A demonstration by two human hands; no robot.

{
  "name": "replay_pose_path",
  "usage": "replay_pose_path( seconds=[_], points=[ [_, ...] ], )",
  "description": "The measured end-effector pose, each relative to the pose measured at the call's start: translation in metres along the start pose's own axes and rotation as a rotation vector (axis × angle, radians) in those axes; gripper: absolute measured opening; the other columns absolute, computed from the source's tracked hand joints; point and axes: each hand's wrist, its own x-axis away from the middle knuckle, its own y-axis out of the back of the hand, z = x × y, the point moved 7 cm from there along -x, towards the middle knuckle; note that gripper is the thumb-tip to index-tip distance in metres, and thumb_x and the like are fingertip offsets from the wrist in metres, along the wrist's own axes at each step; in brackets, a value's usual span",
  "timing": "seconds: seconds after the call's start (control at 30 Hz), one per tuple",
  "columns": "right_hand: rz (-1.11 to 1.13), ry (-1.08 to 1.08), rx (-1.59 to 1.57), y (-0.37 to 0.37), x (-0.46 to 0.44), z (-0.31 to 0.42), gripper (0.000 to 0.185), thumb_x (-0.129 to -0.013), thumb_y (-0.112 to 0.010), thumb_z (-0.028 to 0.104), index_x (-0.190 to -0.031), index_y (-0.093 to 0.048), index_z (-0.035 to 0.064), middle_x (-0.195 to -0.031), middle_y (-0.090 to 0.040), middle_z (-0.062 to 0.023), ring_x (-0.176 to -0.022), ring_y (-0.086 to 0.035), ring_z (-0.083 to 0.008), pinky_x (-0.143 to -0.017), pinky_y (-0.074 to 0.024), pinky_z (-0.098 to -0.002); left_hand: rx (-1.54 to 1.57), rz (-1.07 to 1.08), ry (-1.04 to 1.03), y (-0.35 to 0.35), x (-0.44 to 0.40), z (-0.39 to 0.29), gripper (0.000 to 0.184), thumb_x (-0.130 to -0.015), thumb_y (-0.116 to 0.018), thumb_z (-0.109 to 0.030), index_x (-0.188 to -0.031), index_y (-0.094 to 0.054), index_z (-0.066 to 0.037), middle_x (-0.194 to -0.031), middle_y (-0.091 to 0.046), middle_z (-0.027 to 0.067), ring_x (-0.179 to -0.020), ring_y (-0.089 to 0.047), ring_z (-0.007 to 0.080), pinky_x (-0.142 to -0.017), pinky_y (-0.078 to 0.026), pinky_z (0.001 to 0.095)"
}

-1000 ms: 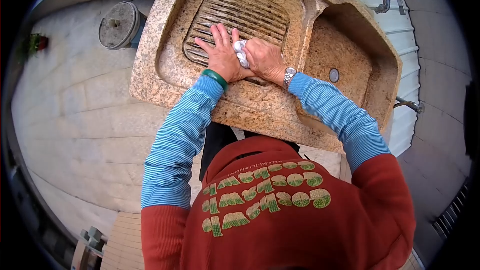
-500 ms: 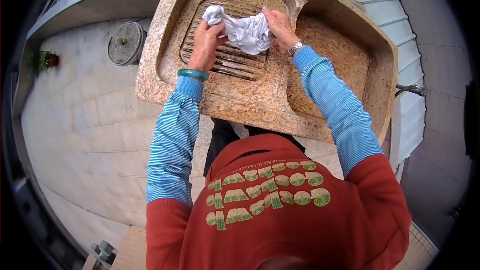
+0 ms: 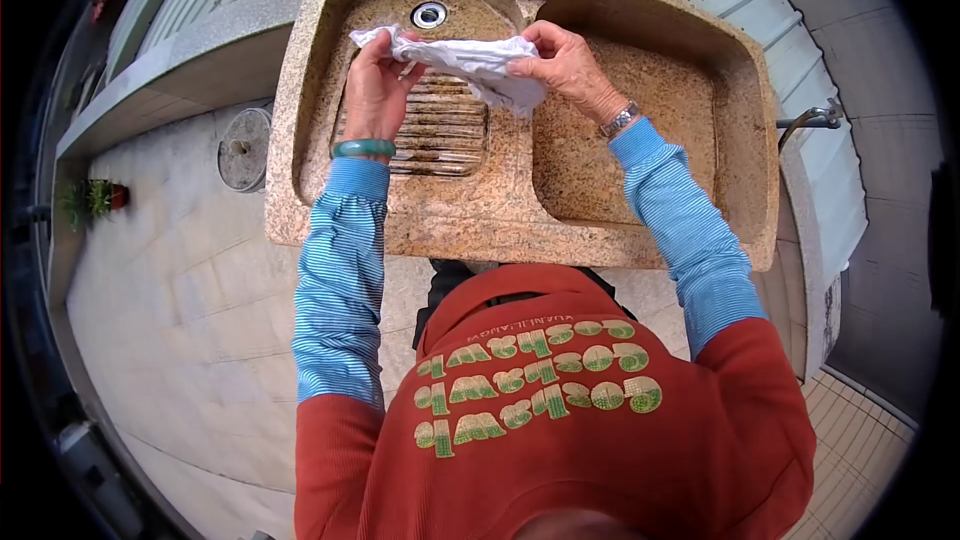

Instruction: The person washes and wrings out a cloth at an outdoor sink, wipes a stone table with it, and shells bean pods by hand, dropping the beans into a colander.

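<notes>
A crumpled white cloth (image 3: 465, 58) is stretched between my two hands, over the ribbed washboard (image 3: 440, 125) of the stone sink (image 3: 450, 225). My left hand (image 3: 376, 90), with a green bangle at the wrist, has its fingers closed on the cloth's left end. At the cloth's right end, my right hand (image 3: 565, 70) grips it between thumb and fingers; a metal watch is on that wrist. The cloth hangs lowest near my right hand.
The deeper basin (image 3: 640, 130) lies on the right of the sink, and a drain (image 3: 429, 15) is behind the washboard. A tap (image 3: 822, 116) sticks out at the right. A lidded bucket (image 3: 243, 150) and a potted plant (image 3: 105, 197) stand at the left.
The cloth, bunched and pressed on the washboard a second ago, was lifted and spread between both hands. It is now pulled out longer and held farther back, and my view has turned.
</notes>
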Motion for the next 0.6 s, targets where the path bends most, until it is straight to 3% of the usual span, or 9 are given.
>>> replay_pose_path(
  seconds=[0.13,0.2,0.27,0.3,0.33,0.4,0.47,0.53,0.6],
  points=[
    [-0.141,-0.125,-0.439,0.057,0.025,-0.002,0.017,-0.079,-0.068,0.016,-0.081,-0.052,0.0099,-0.075,-0.055,0.0044,-0.068,-0.049,-0.0031,-0.058,-0.0447,-0.0204,0.158,0.133,0.031,-0.037,-0.005,0.017,0.028,-0.093,-0.042,-0.033,-0.099,-0.054,-0.008,-0.109,-0.057,0.0146,-0.105,-0.051,0.0306,-0.095,-0.037,0.0484],
    [-0.148,-0.128,-0.479,0.074,0.036,0.001,0.015,-0.081,-0.066,0.016,-0.081,-0.052,0.01,-0.073,-0.054,0.0046,-0.068,-0.05,-0.0029,-0.059,-0.045,-0.0212,0.024,0.278,0.037,-0.065,-0.004,0.019,0.03,-0.094,-0.041,-0.033,-0.101,-0.053,-0.007,-0.111,-0.056,0.0169,-0.105,-0.052,0.0314,-0.094,-0.038,0.0483],
    [-0.154,-0.074,-0.4,0.088,0.037,-0.015,0.015,-0.083,-0.064,0.017,-0.08,-0.051,0.0096,-0.073,-0.054,0.0036,-0.068,-0.051,-0.0042,-0.06,-0.0452,-0.0213,-0.059,0.327,0.043,-0.085,-0.006,0.022,0.032,-0.095,-0.038,-0.034,-0.104,-0.051,-0.006,-0.109,-0.057,0.0168,-0.097,-0.056,0.0284,-0.088,-0.043,0.0437],
    [-0.15,-0.046,0.165,0.095,0.037,-0.009,0.015,-0.085,-0.062,0.017,-0.08,-0.05,0.0086,-0.074,-0.054,0.0023,-0.068,-0.052,-0.0057,-0.06,-0.0463,-0.0224,-0.143,0.373,0.033,-0.096,-0.007,0.024,0.034,-0.096,-0.036,-0.034,-0.106,-0.049,-0.005,-0.107,-0.057,0.0166,-0.089,-0.06,0.0254,-0.081,-0.049,0.039],
    [-0.17,-0.046,0.168,0.103,0.042,-0.006,0.015,-0.085,-0.062,0.017,-0.08,-0.05,0.0086,-0.074,-0.054,0.0023,-0.068,-0.052,-0.0057,-0.06,-0.0463,-0.0224,-0.146,0.391,0.037,-0.102,-0.01,0.028,0.034,-0.096,-0.036,-0.034,-0.106,-0.049,-0.005,-0.107,-0.057,0.0166,-0.089,-0.06,0.0254,-0.081,-0.049,0.039],
    [-0.213,0.028,-0.335,0.118,0.051,0.018,0.015,-0.085,-0.061,0.017,-0.08,-0.05,0.0078,-0.074,-0.054,0.002,-0.068,-0.052,-0.0066,-0.061,-0.0468,-0.0235,-0.143,0.393,-0.031,-0.104,-0.015,0.033,0.037,-0.096,-0.038,-0.034,-0.111,-0.049,-0.002,-0.097,-0.058,0.0123,-0.074,-0.058,0.0176,-0.068,-0.049,0.0311],
    [-0.279,0.099,-0.534,0.13,0.054,0.031,0.014,-0.086,-0.06,0.017,-0.081,-0.05,0.0073,-0.073,-0.053,0.0012,-0.067,-0.051,-0.0061,-0.059,-0.045,-0.023,-0.171,0.338,0.063,-0.113,-0.009,0.037,0.036,-0.093,-0.046,-0.037,-0.106,-0.054,-0.004,-0.088,-0.055,0.0065,-0.055,-0.039,0.0072,-0.053,-0.034,0.0216],
    [-0.263,-0.011,0.008,0.137,0.05,0.009,0.016,-0.087,-0.059,0.022,-0.084,-0.05,0.0087,-0.075,-0.05,0.0035,-0.07,-0.049,-0.0052,-0.061,-0.0434,-0.0217,-0.106,0.383,0.17,-0.112,-0.019,0.042,0.03,-0.091,-0.05,-0.036,-0.097,-0.057,-0.007,-0.083,-0.055,0.0046,-0.054,-0.036,0.0054,-0.051,-0.029,0.0207],
    [-0.271,-0.017,-0.088,0.149,0.052,0.009,0.016,-0.087,-0.059,0.021,-0.082,-0.049,0.009,-0.072,-0.046,0.0049,-0.068,-0.045,-0.0037,-0.057,-0.0393,-0.02,-0.19,0.434,0.105,-0.118,-0.023,0.033,0.026,-0.09,-0.052,-0.034,-0.09,-0.057,-0.008,-0.079,-0.055,0.0029,-0.053,-0.035,0.0051,-0.049,-0.027,0.0211]
  ],
)
